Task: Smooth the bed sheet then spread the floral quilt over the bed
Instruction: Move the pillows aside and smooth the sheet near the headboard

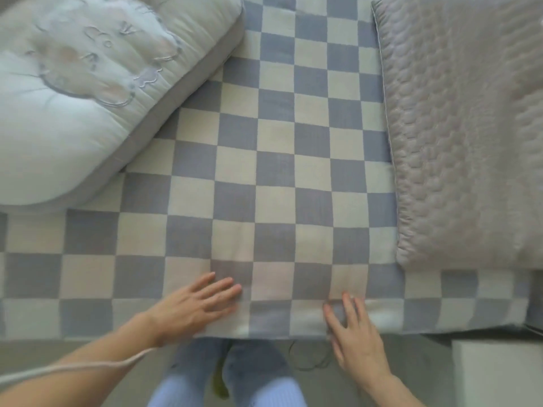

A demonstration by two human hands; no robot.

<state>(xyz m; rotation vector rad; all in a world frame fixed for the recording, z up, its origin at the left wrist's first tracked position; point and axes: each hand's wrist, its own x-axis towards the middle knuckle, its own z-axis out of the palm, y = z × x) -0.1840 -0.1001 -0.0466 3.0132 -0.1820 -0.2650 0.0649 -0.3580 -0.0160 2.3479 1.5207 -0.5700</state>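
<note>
Both hands, the left hand (197, 304) and right hand (352, 333), lie flat with a wide grip holding nothing, pressing the checked sheet (279, 171) at the bed's near edge (no floral quilt visible), so uneven strokes could bunch creases toward the pillow (88, 98) beyond the left fingers.

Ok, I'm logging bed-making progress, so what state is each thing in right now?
Checkered bed sheet: spread flat, no big wrinkles visible.
Left hand: flat on the sheet, fingers straight.
Right hand: flat on the sheet at the bed edge.
Embroidered pillow: lying on the sheet, angled.
Grey quilted pad: lying flat on the sheet.
</note>
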